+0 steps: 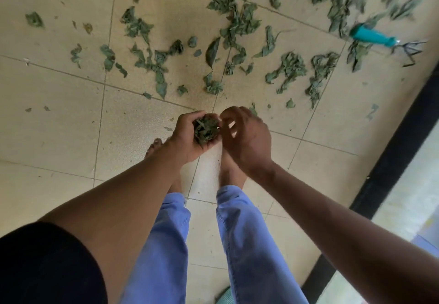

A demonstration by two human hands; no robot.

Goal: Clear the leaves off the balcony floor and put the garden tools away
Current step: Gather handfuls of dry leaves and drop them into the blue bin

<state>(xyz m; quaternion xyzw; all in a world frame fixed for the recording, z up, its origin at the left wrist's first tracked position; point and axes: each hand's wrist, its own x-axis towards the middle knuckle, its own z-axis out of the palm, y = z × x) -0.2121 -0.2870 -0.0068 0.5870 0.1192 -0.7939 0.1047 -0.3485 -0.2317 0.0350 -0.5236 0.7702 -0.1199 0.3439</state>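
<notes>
Leaves (206,129) sit bunched inside the left hand's (187,137) curled fingers; the right hand's (247,137) fingers hang loose beside.

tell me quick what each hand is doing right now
Left hand: fingers curled round a clump of leaves, holding it.
Right hand: beside the clump, fingers loosely bent; whether they pinch any leaf cannot be told.

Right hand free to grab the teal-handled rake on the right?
Probably yes: the right hand holds nothing and only scattered leaves lie between it and the rake, though it would need stooping.
</notes>
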